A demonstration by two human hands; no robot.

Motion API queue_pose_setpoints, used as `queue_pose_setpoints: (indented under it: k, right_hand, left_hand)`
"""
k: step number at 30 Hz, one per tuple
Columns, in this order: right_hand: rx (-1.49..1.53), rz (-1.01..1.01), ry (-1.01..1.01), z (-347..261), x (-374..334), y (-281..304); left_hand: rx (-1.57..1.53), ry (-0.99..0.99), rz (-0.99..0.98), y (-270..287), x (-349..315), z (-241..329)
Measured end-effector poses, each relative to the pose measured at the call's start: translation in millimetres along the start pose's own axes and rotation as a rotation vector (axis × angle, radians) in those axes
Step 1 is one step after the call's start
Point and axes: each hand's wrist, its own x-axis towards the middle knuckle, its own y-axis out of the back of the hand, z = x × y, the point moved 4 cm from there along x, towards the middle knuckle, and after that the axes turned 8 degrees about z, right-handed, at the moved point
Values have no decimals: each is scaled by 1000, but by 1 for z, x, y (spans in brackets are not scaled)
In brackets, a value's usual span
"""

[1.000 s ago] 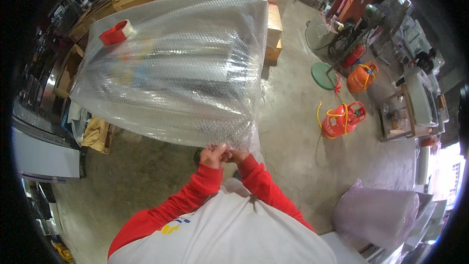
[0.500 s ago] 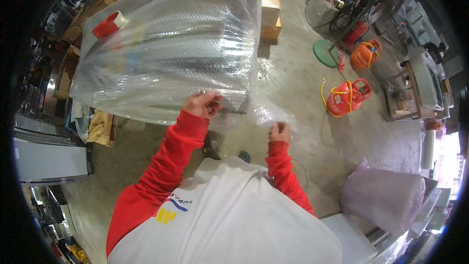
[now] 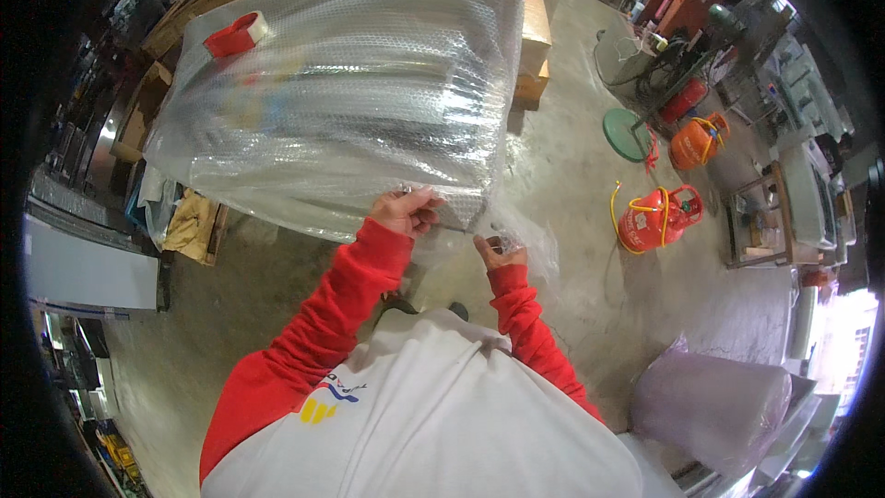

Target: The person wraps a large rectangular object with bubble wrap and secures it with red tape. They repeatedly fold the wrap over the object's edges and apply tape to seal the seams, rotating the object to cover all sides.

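Note:
Clear bubble wrap (image 3: 323, 138) covers a large, flat-topped object, whose dark and coloured surface shows faintly through. My left hand (image 3: 406, 213) is closed in a pinch on the wrap's near edge, close to the right corner. A small shiny spot shows by its fingertips, too small to name. Just beyond that corner, my right hand (image 3: 501, 252) has its fingers curled on a loose flap of the bubble wrap that hangs off the side. On top, at the far left, lies a red tape dispenser (image 3: 235, 35) with a pale roll.
Red gas cylinders (image 3: 650, 221) with yellow hoses stand on the concrete floor to the right, near a round green base (image 3: 626, 135). A big bubble wrap roll (image 3: 710, 406) lies at lower right. Cardboard boxes (image 3: 535, 41) sit behind the wrapped object; a white panel (image 3: 92, 263) is at left.
My right hand has moved left and in toward the wrap's corner, drawing nearer to my left hand. The left hand keeps its pinch on the edge. The whole view has shifted slightly.

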Motion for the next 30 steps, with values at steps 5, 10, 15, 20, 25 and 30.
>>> queue_pose_setpoints:
  k: [5,10,15,20,25,30]
  right_hand:
    - [14,-59,-7,1,2,-24]
    - [122,-186,-20,-3,-6,-18]
    - [419,-399,-229,-15,-22,-1]
    - [328,-488,-178,-47,-30,11]
    - [22,53,500,-96,-44,61]
    - [-487,269,564,-56,-21,55]
  left_hand:
    - [1,21,-2,1,5,-2]
    - [-28,-11,4,14,1,-31]
    - [27,323,264,33,-25,-113]
    - [-369,287,234,26,-8,-135]
    - [-76,82,282,30,1,-114]
    - [-103,114,221,30,-8,-98]
